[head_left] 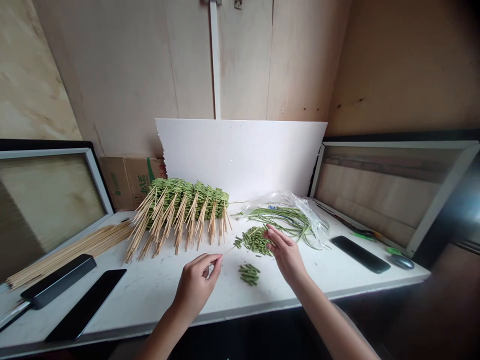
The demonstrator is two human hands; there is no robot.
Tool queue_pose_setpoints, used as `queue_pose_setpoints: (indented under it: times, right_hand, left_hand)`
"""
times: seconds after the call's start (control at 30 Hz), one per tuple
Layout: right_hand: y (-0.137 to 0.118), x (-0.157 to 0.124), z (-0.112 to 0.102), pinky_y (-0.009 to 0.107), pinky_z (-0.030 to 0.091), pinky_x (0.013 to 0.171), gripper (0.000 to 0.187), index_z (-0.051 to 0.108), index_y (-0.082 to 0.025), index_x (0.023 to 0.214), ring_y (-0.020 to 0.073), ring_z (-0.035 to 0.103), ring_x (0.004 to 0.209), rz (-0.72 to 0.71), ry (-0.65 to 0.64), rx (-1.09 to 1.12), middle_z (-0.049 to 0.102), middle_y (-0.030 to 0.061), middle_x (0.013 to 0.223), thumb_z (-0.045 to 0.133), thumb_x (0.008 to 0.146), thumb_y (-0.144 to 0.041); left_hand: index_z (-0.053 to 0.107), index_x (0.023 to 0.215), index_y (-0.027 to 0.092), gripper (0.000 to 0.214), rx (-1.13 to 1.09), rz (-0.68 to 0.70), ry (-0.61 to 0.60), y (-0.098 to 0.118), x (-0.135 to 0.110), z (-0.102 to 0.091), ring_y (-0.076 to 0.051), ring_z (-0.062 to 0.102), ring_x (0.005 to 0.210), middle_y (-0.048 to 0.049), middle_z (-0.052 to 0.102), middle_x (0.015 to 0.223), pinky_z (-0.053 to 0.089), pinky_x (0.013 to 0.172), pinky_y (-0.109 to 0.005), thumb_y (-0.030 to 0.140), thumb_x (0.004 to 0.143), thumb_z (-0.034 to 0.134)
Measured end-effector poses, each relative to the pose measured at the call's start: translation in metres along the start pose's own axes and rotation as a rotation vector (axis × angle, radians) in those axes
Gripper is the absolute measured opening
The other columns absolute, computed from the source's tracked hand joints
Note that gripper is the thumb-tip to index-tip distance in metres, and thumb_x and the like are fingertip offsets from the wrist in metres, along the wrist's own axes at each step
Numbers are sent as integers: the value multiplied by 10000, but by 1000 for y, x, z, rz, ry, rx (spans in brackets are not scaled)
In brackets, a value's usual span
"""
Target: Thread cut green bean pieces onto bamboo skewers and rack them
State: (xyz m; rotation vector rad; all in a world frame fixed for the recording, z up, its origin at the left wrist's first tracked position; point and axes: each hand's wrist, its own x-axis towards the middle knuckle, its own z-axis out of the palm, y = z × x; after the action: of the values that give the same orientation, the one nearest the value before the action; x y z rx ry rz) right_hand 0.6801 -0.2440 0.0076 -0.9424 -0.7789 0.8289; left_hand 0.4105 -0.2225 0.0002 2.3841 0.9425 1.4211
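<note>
My left hand (198,277) pinches a thin bamboo skewer (228,250) near the table's front. Short green bean pieces (238,242) show at the skewer's far tip. Over the right side of a heap of cut bean pieces (255,241), my right hand (285,252) has its fingers curled together, with what looks like a bean piece at the fingertips. A smaller pile of cut pieces (249,274) lies on the table between the two hands. Back left, a tall stack of threaded bean skewers (187,200) has its bare sticks pointing toward me.
Long uncut beans (279,216) lie by a clear plastic bag (315,220). Loose skewers (75,250), a black box (60,280) and a black slab (88,305) are left. A phone (360,254) and mouse (402,261) lie right. A white board (240,155) stands behind.
</note>
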Motion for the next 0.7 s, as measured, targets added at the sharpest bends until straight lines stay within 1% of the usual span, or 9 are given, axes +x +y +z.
queue_pose_setpoints:
  times: [0.13,0.27,0.5,0.7]
  right_hand:
    - [-2,-1,4,333,529,676,384,814,-242,1030,304,704,1034,82,-5,86,795,89,1008,877,710,-445]
    - [-4,-6,8,282,513,660,387,811,-230,1007,288,694,1076,132,-29,153,795,90,1006,900,695,-442]
    - [-3,-10,11,258,494,633,334,807,-244,978,285,694,1096,149,-46,186,796,88,1020,891,717,-435]
    - [-7,-11,13,265,496,603,369,803,-257,1019,295,692,1098,127,-40,193,794,90,1042,909,698,-403]
  left_hand:
    - [760,998,187,189,5,20,3,1,0,1,-113,425,527,-29,686,755,394,554,-236,248,987,582]
    - [771,1002,181,200,13,42,8,4,0,0,-114,435,533,-23,668,723,390,553,-233,242,986,582]
    - [778,985,186,192,5,49,19,4,0,1,-115,434,542,-16,666,719,394,561,-233,229,981,591]
    - [780,989,193,175,-5,61,33,5,0,2,-110,419,537,-9,675,723,396,560,-230,218,970,608]
